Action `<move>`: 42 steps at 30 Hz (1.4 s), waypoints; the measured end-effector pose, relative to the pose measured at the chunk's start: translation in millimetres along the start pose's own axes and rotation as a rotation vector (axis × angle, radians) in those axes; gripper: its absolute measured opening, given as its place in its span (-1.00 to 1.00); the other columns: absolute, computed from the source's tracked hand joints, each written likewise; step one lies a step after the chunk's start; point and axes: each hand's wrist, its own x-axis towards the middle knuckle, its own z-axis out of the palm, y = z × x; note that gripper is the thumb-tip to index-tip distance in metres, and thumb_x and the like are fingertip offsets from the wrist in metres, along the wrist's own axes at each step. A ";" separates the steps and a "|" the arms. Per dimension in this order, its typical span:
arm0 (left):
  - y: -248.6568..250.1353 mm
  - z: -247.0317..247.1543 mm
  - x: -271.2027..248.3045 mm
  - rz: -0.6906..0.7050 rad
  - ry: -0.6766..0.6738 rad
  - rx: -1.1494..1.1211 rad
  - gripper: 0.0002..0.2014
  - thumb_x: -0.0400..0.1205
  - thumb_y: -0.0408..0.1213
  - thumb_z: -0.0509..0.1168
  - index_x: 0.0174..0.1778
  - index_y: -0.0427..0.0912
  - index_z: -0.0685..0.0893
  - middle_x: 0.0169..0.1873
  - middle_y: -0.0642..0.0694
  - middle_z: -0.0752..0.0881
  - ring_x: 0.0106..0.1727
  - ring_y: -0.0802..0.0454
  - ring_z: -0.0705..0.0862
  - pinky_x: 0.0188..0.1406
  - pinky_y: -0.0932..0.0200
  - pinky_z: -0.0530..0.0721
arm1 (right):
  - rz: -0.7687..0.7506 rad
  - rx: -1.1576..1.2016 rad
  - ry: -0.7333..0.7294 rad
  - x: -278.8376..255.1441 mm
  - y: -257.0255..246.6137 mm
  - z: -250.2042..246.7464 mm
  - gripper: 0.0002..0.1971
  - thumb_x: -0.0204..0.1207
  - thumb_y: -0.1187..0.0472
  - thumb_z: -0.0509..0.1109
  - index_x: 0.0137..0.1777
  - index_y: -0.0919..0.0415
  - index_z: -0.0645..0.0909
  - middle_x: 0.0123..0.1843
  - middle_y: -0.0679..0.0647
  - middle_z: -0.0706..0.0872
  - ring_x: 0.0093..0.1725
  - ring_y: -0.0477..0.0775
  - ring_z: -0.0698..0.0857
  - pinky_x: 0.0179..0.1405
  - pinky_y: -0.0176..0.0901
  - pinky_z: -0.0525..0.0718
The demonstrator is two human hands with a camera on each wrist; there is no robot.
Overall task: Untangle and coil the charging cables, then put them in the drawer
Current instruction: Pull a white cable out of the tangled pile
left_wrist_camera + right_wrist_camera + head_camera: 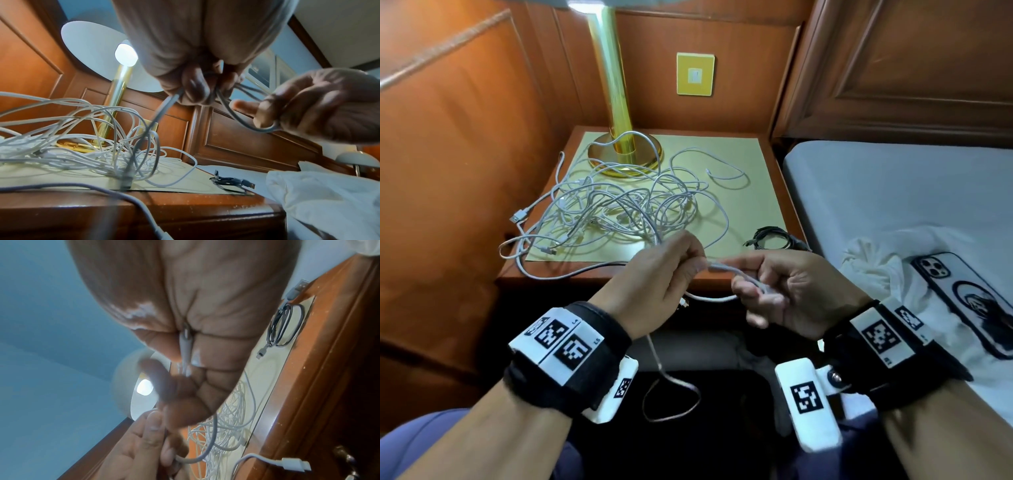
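Left hand (654,274): fingers pinch the white cable (726,269).
Right hand (787,291): fingers curled round the same cable.
Tangle (619,205): on nightstand (784,178).

Left hand (654,274) raised ahead of the body, fingers curled and pinching a white cable (726,269), right hand (787,291) just beside it, palm turned up, fingers curled round the same cable, both wrists (571,346) banded.

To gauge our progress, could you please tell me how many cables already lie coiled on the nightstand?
1: the dark cable at the nightstand's front right corner. The white cables lie tangled; coils under them may be hidden.
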 end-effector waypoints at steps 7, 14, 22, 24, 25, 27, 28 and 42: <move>-7.3 -2.4 1.9 -0.143 0.243 -0.069 -0.83 0.75 -0.24 0.25 0.02 -0.19 0.74 -0.45 0.07 0.61 -0.39 0.09 0.60 -0.34 0.31 0.55 | -0.032 0.053 0.039 -0.7 0.5 4.1 -0.37 0.43 0.42 -0.01 0.54 0.26 0.45 0.31 0.30 0.76 0.27 0.28 0.78 0.32 0.13 0.67; -1.5 -6.0 5.4 -0.288 0.286 -0.252 -0.80 0.79 -0.30 0.23 0.06 -0.13 0.79 -0.45 -0.02 0.68 -0.47 0.12 0.52 -0.43 0.31 0.47 | -0.047 0.018 0.145 -0.4 0.9 6.8 -0.57 0.68 0.42 -0.06 0.41 0.35 0.53 0.16 0.32 0.82 0.02 0.20 0.86 -0.14 -0.05 0.83; -3.7 -7.1 -0.6 -0.310 -0.101 -0.158 -0.81 0.78 -0.30 0.25 0.13 -0.05 0.77 -0.36 0.11 0.80 -0.40 0.26 0.59 -0.26 0.35 0.54 | -0.424 -0.315 0.655 11.2 9.5 -8.7 -0.86 0.68 0.30 0.37 0.17 0.24 0.71 -0.08 0.13 0.88 -0.21 -0.05 0.82 -0.33 -0.20 0.67; -6.2 -3.4 -2.2 -0.335 -0.150 -0.098 -0.84 0.78 -0.27 0.24 0.07 -0.02 0.74 -0.36 0.12 0.80 -0.40 0.19 0.61 -0.26 0.21 0.60 | -0.473 -0.293 0.606 9.3 8.9 -6.0 -0.89 0.65 0.29 0.42 0.12 0.25 0.71 -0.04 0.18 0.88 -0.10 0.03 0.84 -0.21 -0.13 0.72; -7.3 -2.1 -2.4 -0.360 -0.142 -0.100 -0.84 0.78 -0.26 0.23 0.03 -0.02 0.72 -0.37 0.10 0.79 -0.43 0.16 0.61 -0.30 0.18 0.59 | -0.482 -0.269 0.557 8.1 8.4 -3.5 -0.88 0.62 0.27 0.43 0.09 0.27 0.72 -0.02 0.22 0.87 -0.06 0.08 0.85 -0.16 -0.09 0.75; -9.4 -0.8 -1.3 -0.419 -0.065 -0.159 -0.83 0.79 -0.28 0.20 -0.04 -0.03 0.68 -0.39 0.04 0.79 -0.50 0.08 0.62 -0.41 0.10 0.62 | -0.474 -0.194 0.449 6.0 8.0 0.1 -0.77 0.56 0.17 0.41 0.02 0.35 0.75 0.02 0.31 0.85 -0.02 0.18 0.84 -0.05 -0.02 0.80; -9.0 -1.0 -0.1 -0.447 -0.012 -0.204 -0.82 0.79 -0.30 0.20 -0.05 -0.04 0.67 -0.40 0.02 0.78 -0.52 0.03 0.62 -0.45 0.05 0.65 | -0.471 -0.177 0.409 4.8 8.9 1.7 -0.74 0.55 0.16 0.39 -0.02 0.38 0.77 0.02 0.34 0.84 -0.01 0.24 0.84 0.00 0.02 0.81; 10.8 1.7 4.7 -0.440 0.051 -0.617 -0.80 0.81 -0.41 0.14 -0.06 -0.21 0.65 -0.51 -0.08 0.58 -0.60 0.02 0.49 -0.59 0.11 0.62 | -0.404 -0.536 0.460 8.1 18.9 2.8 -0.54 0.27 0.38 0.72 0.17 0.15 0.73 -0.32 0.02 0.76 -0.28 0.07 0.82 -0.21 -0.08 0.84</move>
